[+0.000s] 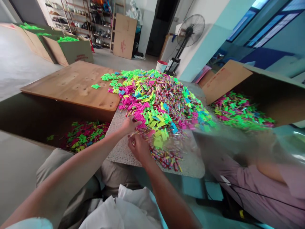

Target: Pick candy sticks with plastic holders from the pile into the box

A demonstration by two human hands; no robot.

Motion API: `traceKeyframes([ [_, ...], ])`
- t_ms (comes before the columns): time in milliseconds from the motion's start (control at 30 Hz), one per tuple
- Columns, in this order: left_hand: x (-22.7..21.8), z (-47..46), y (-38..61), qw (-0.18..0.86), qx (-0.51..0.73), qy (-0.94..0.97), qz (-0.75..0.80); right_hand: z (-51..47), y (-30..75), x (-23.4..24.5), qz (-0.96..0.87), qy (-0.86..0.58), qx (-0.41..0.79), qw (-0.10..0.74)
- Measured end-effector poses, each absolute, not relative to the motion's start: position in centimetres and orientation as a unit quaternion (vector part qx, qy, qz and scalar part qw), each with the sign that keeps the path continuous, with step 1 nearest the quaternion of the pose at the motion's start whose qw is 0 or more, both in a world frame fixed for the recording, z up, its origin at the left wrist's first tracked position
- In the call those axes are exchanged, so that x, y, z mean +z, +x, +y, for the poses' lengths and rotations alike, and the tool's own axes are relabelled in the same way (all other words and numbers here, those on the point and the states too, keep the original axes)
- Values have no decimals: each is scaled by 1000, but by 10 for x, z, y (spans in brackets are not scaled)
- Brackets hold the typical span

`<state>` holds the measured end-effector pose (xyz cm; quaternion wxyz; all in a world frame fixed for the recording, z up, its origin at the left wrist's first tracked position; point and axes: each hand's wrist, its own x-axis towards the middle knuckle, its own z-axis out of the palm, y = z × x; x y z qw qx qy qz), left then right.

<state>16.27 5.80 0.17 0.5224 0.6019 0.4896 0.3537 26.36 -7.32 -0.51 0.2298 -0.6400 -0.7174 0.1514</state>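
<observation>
A big heap of small bright plastic pieces (157, 101), pink, green, yellow and blue, covers a speckled stone table (119, 149). My left hand (130, 124) reaches to the heap's near edge, fingers curled onto pink pieces. Just below it my right hand (138, 147) is closed in a pinch at the heap's edge, next to small striped tube-like pieces (166, 156). What the right fingers hold is too small to make out.
A plywood board (73, 84) lies at the table's left. Below it an open box (83, 135) holds mixed pieces. A cardboard box (240, 108) at right holds more. Another person's arm in a purple sleeve (269, 178) is at lower right. A fan (189, 31) stands behind.
</observation>
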Motion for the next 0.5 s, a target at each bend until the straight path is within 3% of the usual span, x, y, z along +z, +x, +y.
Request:
traceKeyframes([
  [200,4,46,102,585,368,530,491,-64,269,1,-646,-641,201,362],
  [500,6,26,66,602,404,453,518,-60,256,14,-596,-640,260,408],
])
